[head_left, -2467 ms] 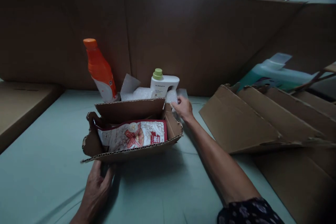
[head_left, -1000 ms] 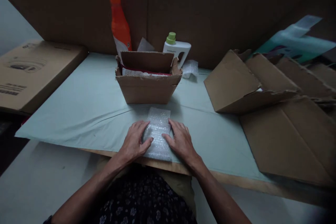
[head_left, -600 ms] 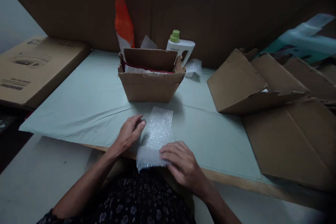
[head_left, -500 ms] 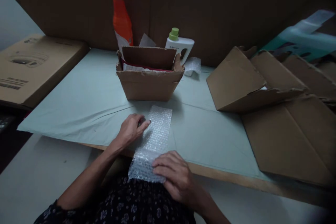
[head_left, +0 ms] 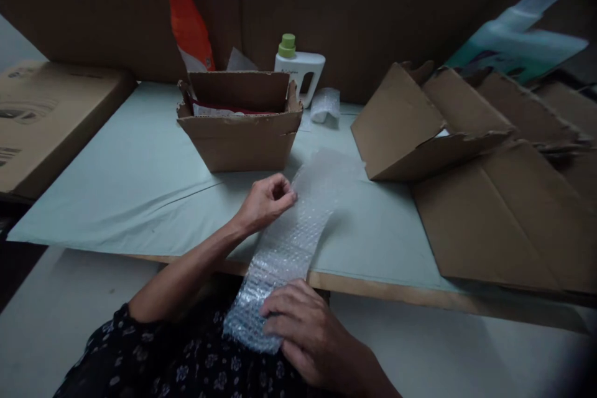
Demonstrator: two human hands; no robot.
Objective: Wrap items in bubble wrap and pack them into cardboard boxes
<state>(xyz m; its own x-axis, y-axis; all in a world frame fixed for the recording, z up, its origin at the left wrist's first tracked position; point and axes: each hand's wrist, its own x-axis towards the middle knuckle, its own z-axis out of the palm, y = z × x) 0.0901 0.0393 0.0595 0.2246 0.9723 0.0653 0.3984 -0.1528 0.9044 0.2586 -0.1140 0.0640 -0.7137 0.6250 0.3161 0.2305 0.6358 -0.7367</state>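
Note:
A long strip of bubble wrap (head_left: pixel 289 242) stretches from the table over its front edge toward my lap. My left hand (head_left: pixel 265 202) is closed in a pinch on the strip's left edge, near its far end. My right hand (head_left: pixel 308 336) grips the near end below the table edge, fingers curled over it. Behind the strip stands a small open cardboard box (head_left: pixel 240 137) with a red and white packet (head_left: pixel 219 110) inside.
An orange bottle (head_left: pixel 186 18) and a white bottle with a green cap (head_left: pixel 298 65) stand behind the box, with a wad of bubble wrap (head_left: pixel 325 104) beside them. Torn cardboard pieces (head_left: pixel 466 155) lie to the right, a flat carton (head_left: pixel 41 118) to the left. A cardboard wall (head_left: pixel 373 12) closes the back.
The folded bubble wrap has been unrolled into a long strip. My right hand drew its near end down past the table edge while my left hand moved up along it and pinched the edge.

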